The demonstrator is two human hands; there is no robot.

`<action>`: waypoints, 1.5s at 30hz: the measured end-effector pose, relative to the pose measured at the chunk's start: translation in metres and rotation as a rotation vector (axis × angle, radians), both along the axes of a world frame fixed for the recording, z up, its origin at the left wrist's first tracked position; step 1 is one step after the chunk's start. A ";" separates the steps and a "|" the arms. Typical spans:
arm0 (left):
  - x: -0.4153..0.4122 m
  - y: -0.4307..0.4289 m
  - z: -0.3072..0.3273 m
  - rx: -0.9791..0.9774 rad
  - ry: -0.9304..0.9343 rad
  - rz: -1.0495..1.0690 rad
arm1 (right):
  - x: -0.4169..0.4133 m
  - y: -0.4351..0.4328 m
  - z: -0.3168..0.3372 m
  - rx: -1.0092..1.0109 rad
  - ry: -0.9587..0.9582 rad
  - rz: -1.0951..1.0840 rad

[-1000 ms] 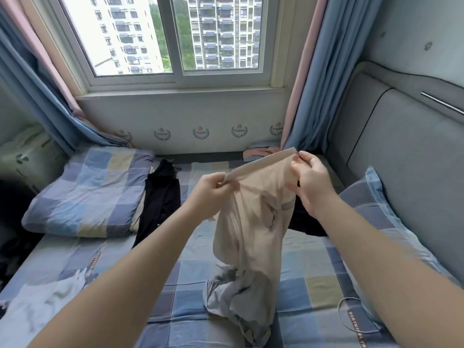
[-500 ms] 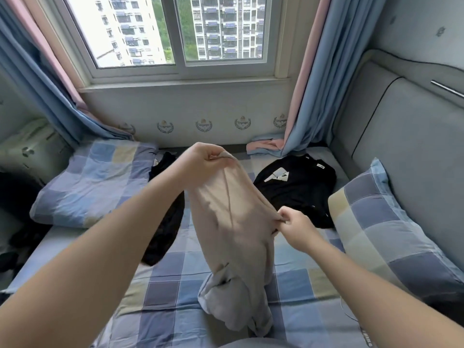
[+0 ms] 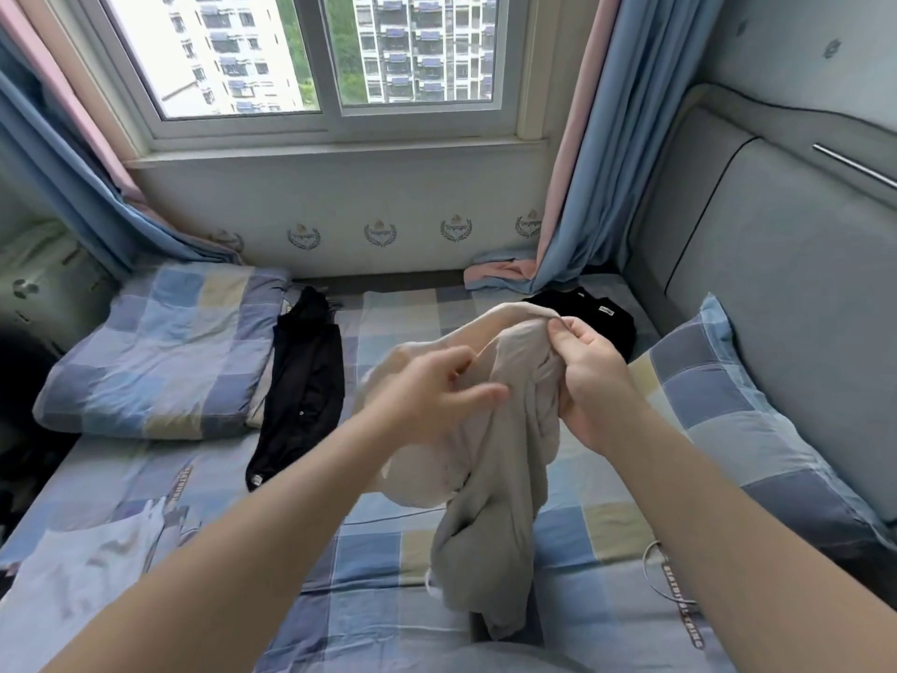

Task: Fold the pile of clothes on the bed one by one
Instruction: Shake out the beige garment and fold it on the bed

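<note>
Two hands meet over the middle of the bed (image 3: 378, 565), both busy with one beige garment (image 3: 505, 478) held up off the checked sheet. The right hand (image 3: 589, 376) has its thumb and curled fingers pinched on a bunched upper edge of the cloth, and from there the fabric hangs down in a twisted rope, its lowest folds reaching the sheet close to the person. The left hand (image 3: 427, 395) lies against the front of the same garment with its fingers half spread and blurred, so I cannot tell whether it has hold of anything or only touches the cloth. Beyond the hands, a black shirt (image 3: 602, 315) lies near the headboard (image 3: 776, 293), and a long black garment (image 3: 303, 381) lies stretched out beside a folded checked quilt (image 3: 160, 352) on the left. A pale garment (image 3: 82, 575) lies crumpled at the near left corner. A checked pillow (image 3: 728, 395) leans against the headboard on the right. Blue and pink curtains (image 3: 597, 153) hang by the window (image 3: 330, 55).
</note>
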State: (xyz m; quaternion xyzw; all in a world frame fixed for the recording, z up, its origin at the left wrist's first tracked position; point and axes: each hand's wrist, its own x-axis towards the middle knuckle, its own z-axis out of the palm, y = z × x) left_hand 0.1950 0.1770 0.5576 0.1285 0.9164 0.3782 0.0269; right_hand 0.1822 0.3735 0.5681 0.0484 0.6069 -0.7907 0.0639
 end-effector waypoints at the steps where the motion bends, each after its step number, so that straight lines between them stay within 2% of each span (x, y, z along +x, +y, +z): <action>1: 0.002 0.005 -0.008 0.033 -0.083 -0.050 | 0.000 0.001 0.002 -0.008 0.009 -0.011; 3: 0.003 0.008 -0.018 0.098 -0.102 -0.020 | 0.001 0.005 0.002 0.043 0.054 -0.052; 6: -0.001 0.001 -0.023 0.153 0.009 0.101 | 0.000 0.019 -0.004 0.348 0.263 -0.138; 9: -0.002 -0.005 -0.020 0.194 0.073 0.117 | -0.001 0.030 -0.014 0.499 0.335 -0.191; 11: -0.004 -0.007 -0.017 0.221 0.111 0.161 | -0.003 0.034 -0.024 0.511 0.295 -0.191; 15: -0.014 -0.011 -0.011 0.285 0.130 0.236 | -0.003 0.037 -0.033 0.349 0.148 -0.143; 19: -0.020 -0.014 -0.003 0.489 0.044 0.337 | 0.011 0.025 -0.035 0.347 0.064 -0.137; 23: -0.021 -0.003 0.014 0.729 -0.082 0.330 | 0.039 -0.023 -0.056 0.373 -0.146 0.221; 25: -0.022 0.003 0.021 0.775 -0.104 0.296 | 0.048 -0.044 -0.072 0.430 -0.188 0.365; 27: -0.027 0.003 0.024 0.762 -0.074 0.296 | 0.048 -0.050 -0.082 0.590 -0.142 0.438; 29: -0.033 -0.008 0.024 0.670 0.019 0.375 | 0.040 -0.043 -0.086 0.696 -0.082 0.421; 32: -0.043 -0.039 0.017 0.449 0.163 0.516 | 0.028 -0.018 -0.078 0.685 0.007 0.325; 34: -0.045 -0.057 0.009 0.297 0.190 0.579 | 0.018 -0.002 -0.071 0.681 0.088 0.278; 37: -0.046 -0.067 -0.002 0.166 0.192 0.622 | 0.004 0.010 -0.051 0.631 0.103 0.248; 40: -0.033 -0.051 -0.005 0.065 0.323 0.556 | -0.009 0.010 -0.028 0.484 0.041 0.187; 42: -0.016 -0.032 -0.004 0.101 0.373 0.402 | -0.016 0.007 -0.012 0.335 -0.010 0.116; 43: -0.007 -0.022 -0.004 0.142 0.308 0.293 | -0.018 0.005 -0.005 0.265 -0.032 0.081; 45: 0.007 0.001 -0.006 0.205 0.063 0.107 | -0.021 0.001 0.006 0.134 -0.049 0.035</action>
